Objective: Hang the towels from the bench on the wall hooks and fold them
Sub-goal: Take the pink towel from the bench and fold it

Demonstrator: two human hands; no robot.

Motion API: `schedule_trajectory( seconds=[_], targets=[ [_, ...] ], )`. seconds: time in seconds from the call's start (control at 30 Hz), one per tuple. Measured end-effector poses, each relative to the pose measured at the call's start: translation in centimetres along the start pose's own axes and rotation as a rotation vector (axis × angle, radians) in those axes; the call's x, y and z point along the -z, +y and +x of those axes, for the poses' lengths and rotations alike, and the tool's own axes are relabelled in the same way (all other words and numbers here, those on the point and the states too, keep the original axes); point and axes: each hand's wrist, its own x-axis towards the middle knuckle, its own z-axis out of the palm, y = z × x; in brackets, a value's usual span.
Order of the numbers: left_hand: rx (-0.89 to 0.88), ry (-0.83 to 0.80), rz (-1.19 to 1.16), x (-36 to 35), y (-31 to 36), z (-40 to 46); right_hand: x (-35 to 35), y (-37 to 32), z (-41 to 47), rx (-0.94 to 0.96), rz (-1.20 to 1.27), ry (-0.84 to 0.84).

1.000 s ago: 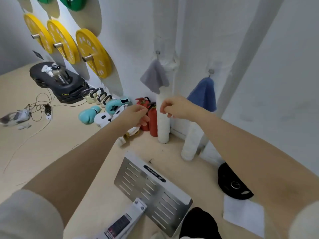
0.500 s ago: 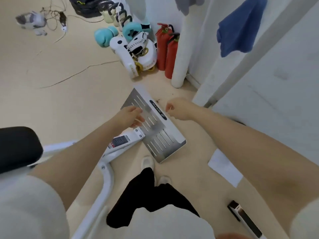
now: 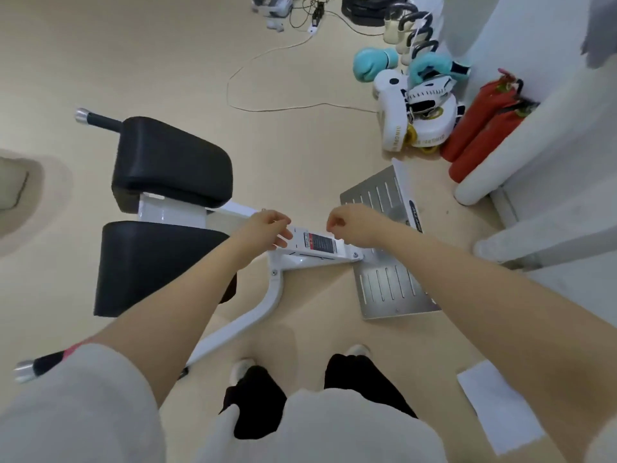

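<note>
Nearest, the person is standing with both bare forearms stretched out and down. A white paper sheet (image 3: 494, 406) is lying on the beige floor to the right of the feet.

The left hand (image 3: 268, 227) is hovering just over the white metal frame (image 3: 314, 245) of the bench, fingers relaxed and lightly bent, grasping nothing. The right hand (image 3: 355, 228) is hanging beside it, curled into a loose fist with nothing showing in it.

To the left, the bench's 2 black padded cushions (image 3: 173, 165) are showing no towel on the parts I can see. The only cloth in view that could be a towel is a grey scrap of fabric (image 3: 601, 45) at the far right edge, up by the white wall; whether it is on a hook I cannot tell.

I am judging the step as looking for the next towel. Doing it well means sweeping the gaze across both cushions and the floor around the frame before reaching, then taking the cloth by 1 corner with each hand so it is opening flat for the hook.

Right of the frame, a slotted steel foot plate (image 3: 387, 289) is sitting on the floor. Farther off, 2 red fire extinguishers (image 3: 480, 135) are leaning by the wall beside white and teal boxing gloves (image 3: 414, 105).

I am seeing no basket, bin or box, so nothing is being held in 1.
</note>
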Motion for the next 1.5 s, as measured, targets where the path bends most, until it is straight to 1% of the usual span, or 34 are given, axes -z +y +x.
schedule_trajectory(
  seconds=[0.1,0.23,0.3,0.37,0.4,0.47,0.5,0.57,0.63,0.7,0.73,0.8,0.87,0.9,0.93,1.0,1.1,1.2,1.27,1.3,1.33,1.37,1.4,1.47,1.5],
  targets=[
    [-0.031,0.021,0.007,4.9,-3.7,-1.2,-2.4,-4.3,2.4,0.016,0.004,-0.019],
    [-0.097,0.064,0.076,12.0,-9.0,-2.2,-6.8,-11.1,5.1,0.017,0.023,-0.054],
    [-0.13,0.059,0.107,15.8,-11.7,-2.6,-9.7,-14.9,6.4,0.004,0.068,-0.049],
    [-0.153,0.076,0.19,19.2,-14.3,-3.0,-13.0,-18.3,7.9,-0.009,0.122,-0.051],
    [-0.154,0.124,0.26,20.8,-15.7,-3.1,-14.6,-19.8,8.5,-0.015,0.151,-0.055],
    [-0.155,0.295,0.389,24.0,-18.0,-2.9,-17.3,-23.0,9.9,-0.009,0.192,-0.069],
    [-0.151,0.377,0.418,25.6,-19.1,-2.8,-18.6,-24.6,10.4,-0.005,0.204,-0.073],
    [-0.122,0.474,0.382,28.3,-21.5,-2.6,-20.8,-27.7,11.0,-0.005,0.227,-0.064],
    [-0.03,0.49,0.302,30.2,-24.3,-2.2,-22.8,-30.1,11.4,-0.021,0.259,-0.068],
    [0.123,0.397,0.268,31.1,-27.8,-1.6,-24.5,-31.9,11.4,-0.045,0.293,-0.108],
    [0.207,0.302,0.256,31.3,-29.6,-1.4,-25.2,-32.5,11.3,-0.058,0.31,-0.12],
    [0.356,0.013,0.236,30.8,-32.6,-1.7,-26.0,-33.0,11.2,-0.097,0.357,-0.1],
    [0.407,-0.285,0.291,29.9,-34.5,-2.9,-26.2,-33.0,11.3,-0.144,0.421,-0.076],
    [0.396,-0.382,0.334,29.5,-35.1,-3.5,-26.2,-33.0,11.3,-0.161,0.444,-0.071],
    [0.367,-0.441,0.371,29.1,-35.5,-4.0,-26.2,-33.1,11.3,-0.177,0.456,-0.066],
    [0.252,-0.461,0.45,28.6,-36.8,-4.4,-26.5,-33.2,11.2,-0.201,0.453,-0.045],
    [0.124,-0.406,0.547,28.5,-37.9,-4.1,-27.0,-33.6,10.9,-0.222,0.425,-0.003],
    [-0.003,-0.354,0.77,28.6,-37.0,-4.0,-27.4,-33.9,10.5,-0.233,0.386,0.027],
    [-0.058,-0.417,0.929,29.0,-35.4,-4.5,-27.5,-34.0,10.2,-0.224,0.346,0.018],
    [-0.079,-0.472,0.947,29.4,-34.4,-4.8,-27.4,-34.0,10.1,-0.218,0.33,0.007],
    [-0.083,-0.545,0.899,29.8,-33.3,-5.0,-27.2,-34.1,9.8,-0.217,0.332,-0.007],
    [-0.073,-0.612,0.768,30.2,-32.1,-5.3,-27.0,-34.2,9.5,-0.216,0.346,-0.025],
    [-0.059,-0.658,0.579,30.7,-30.5,-5.8,-26.8,-34.3,9.2,-0.215,0.353,-0.047],
    [-0.055,-0.662,0.178,31.2,-26.6,-7.3,-26.2,-34.8,8.5,-0.183,0.353,-0.054],
    [-0.059,-0.651,0.004,31.1,-24.7,-7.9,-25.8,-35.1,7.9,-0.168,0.394,-0.021]
  ],
)
